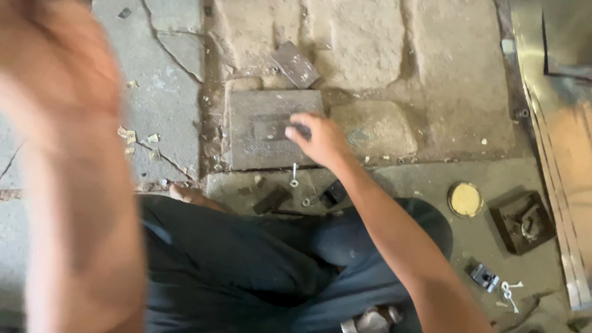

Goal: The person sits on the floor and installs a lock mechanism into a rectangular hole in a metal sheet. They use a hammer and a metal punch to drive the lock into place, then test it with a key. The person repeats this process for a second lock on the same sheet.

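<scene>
- Right hand [320, 140] grip is pinched on a small dark piece [300, 129] at centre frame, over a metal block [259, 132].
- Left hand [58, 80] is blurred at upper left; its grip cannot be told.
- Piece is judged stiff, light, best taken by its edges.

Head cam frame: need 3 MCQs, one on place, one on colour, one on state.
1. Where is the right hand?
A. on the dark flat block
B. on the round lid
C. on the keys

2. What colour is the round lid?
A. blue
B. yellow
C. white

3. How does the left hand appear?
A. sharp, gripping a hammer
B. flat on the ground
C. raised close to the camera, blurred

Answers: 1 A, the fingers rest on the block's top. 2 B, the lid's face shows yellow. 3 C, it fills the left of the frame as a blur, with nothing seen in it.
</scene>
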